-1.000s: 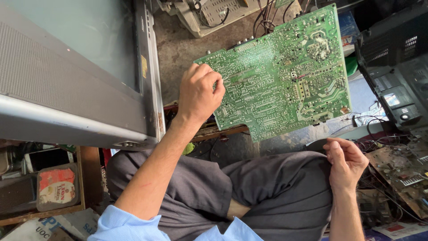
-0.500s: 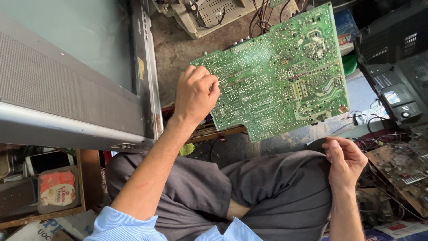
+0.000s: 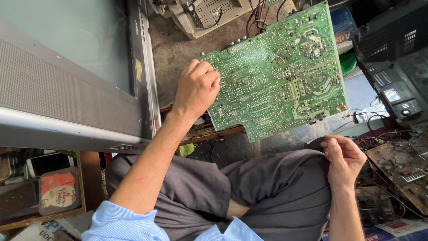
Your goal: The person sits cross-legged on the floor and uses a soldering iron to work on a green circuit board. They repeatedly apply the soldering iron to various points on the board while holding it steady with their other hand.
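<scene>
Unmoved, circuit board (image 3: 281,71) in left hand (image 3: 196,89).

a grey tv (image 3: 67,80) fills the upper left. below it sits a tin (image 3: 58,191); far to its right, a black casing (image 3: 394,67) and brown board (image 3: 401,167).

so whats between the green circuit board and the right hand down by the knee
In the head view, a strip of dark concrete floor separates the circuit board from the right hand. The left hand holds the board's edge.
</scene>
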